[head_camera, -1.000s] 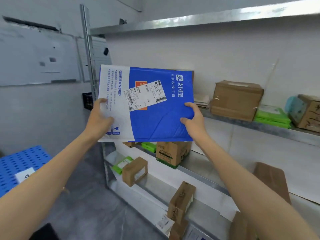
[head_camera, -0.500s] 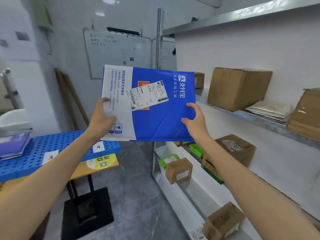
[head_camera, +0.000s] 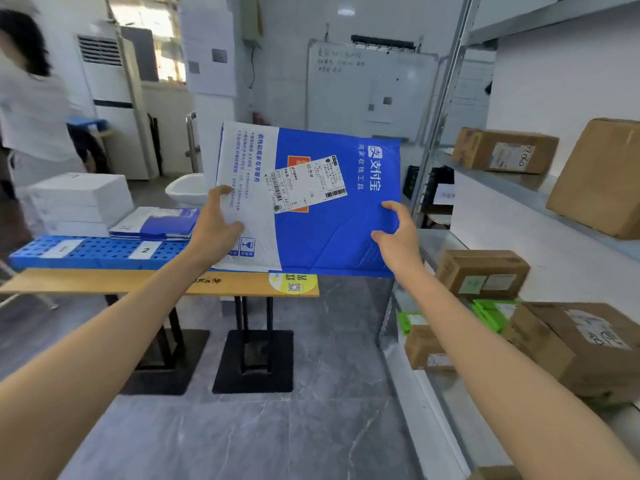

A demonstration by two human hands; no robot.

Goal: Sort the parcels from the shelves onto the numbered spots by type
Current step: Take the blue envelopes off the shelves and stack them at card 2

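Mailer point(head_camera: 329, 237) upright, long axis sideways

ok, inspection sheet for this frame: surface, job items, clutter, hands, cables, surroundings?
Surface: blue perforated board on a wooden table; label 2 readable.
Job's things: blue-and-white mailer held in the air, label side to camera; flat mailers stacked behind label 2; white boxes beside them; cardboard boxes and green packets on the rack.
Clutter: round yellow sticker on the table edge.
Grippers: left hand grips the mailer's white side; right hand grips its blue side.
Cables: possibly one thin lead down the far wall.
Surroundings: blurred person at left; whiteboard; metal rack at right.
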